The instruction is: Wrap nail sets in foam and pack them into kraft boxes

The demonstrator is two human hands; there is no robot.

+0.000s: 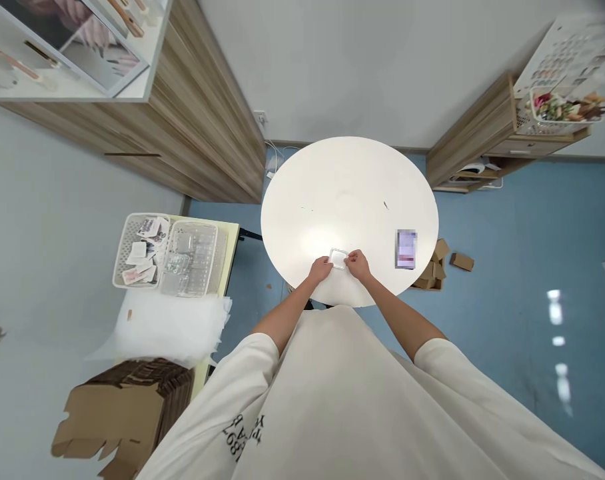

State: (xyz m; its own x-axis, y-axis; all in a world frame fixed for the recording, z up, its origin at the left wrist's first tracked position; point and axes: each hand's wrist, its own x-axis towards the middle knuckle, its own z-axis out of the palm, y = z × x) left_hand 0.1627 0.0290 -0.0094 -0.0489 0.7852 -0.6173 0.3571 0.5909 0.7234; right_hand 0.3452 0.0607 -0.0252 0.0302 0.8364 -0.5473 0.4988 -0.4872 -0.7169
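White table [352, 177], small squarish case [338, 259] in left hand [320, 269] and right hand [358, 265], details indistinct.

Beyond the small white square piece [338, 259], the round surface [350, 177] offers a broad, level passage to its far edge. The left hand [321, 269] and right hand [358, 264] block the piece's sides, leaving its middle reachable from above. Farther right, a flat-lying phone [406, 249] obstructs sideways sliding near the rim.

We see left forearm [288, 308] and right forearm [400, 310] angled inward; left hand [321, 269] and right hand [357, 265] near each other, both pinching.
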